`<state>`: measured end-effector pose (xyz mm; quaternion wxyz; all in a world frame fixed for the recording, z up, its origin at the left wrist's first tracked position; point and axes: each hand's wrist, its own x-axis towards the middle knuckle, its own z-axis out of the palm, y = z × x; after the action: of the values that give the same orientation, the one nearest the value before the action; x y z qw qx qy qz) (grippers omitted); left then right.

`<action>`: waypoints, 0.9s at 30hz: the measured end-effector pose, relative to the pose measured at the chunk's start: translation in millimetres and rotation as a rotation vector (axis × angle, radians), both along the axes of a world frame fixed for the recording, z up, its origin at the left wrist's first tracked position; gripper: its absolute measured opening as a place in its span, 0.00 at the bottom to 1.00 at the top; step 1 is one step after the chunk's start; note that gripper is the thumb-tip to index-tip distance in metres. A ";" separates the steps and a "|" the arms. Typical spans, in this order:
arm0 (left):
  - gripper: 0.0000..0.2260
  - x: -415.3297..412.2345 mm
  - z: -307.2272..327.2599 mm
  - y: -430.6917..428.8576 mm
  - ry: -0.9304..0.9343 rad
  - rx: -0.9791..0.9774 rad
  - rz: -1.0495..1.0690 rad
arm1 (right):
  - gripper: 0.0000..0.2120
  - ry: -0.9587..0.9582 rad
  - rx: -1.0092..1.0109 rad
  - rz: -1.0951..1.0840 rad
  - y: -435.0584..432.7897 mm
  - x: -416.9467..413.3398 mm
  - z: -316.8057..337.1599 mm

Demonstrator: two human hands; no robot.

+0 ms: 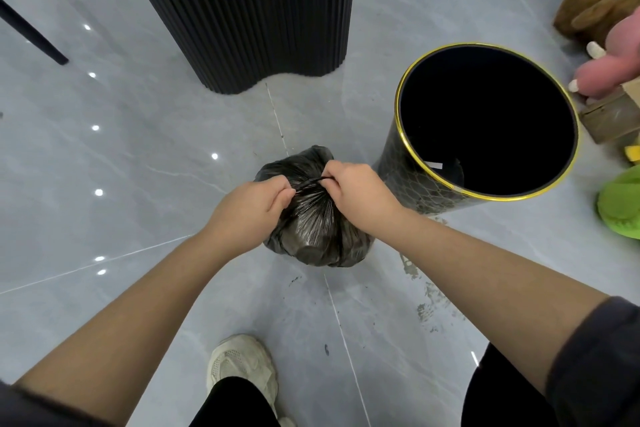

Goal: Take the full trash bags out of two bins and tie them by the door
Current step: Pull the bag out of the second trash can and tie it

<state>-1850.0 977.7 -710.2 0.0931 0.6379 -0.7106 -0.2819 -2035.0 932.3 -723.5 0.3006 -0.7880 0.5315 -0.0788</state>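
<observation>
While gathered at the neck, trash bag (pixel 313 236) stands just beside bin (pixel 407 184).
Glossy black, bulging; left hand (pixel 250 207) and right hand (pixel 360 194) pinch its twisted top.

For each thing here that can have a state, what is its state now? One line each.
bag: out of the bin, on the floor, neck gathered and twisted
bin: upright, open, no bag over its rim
left hand: grips the bag's neck
right hand: grips the bag's neck
</observation>
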 end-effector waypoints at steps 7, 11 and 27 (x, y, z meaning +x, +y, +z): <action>0.11 1.8 -0.8 2.0 0.015 0.010 0.030 | 0.12 0.167 -0.244 0.156 -3.0 -5.1 0.3; 0.11 6.9 4.4 -1.6 0.020 -0.033 0.050 | 0.12 0.145 -0.265 0.160 -2.8 -1.7 6.3; 0.11 7.0 2.1 4.3 0.074 -0.088 -0.011 | 0.05 -0.042 -0.015 0.030 -0.9 -3.9 -8.6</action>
<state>-1842.9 982.0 -708.2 0.1457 0.6184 -0.7220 -0.2741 -2038.9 931.5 -732.1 0.3068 -0.7962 0.5127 -0.0948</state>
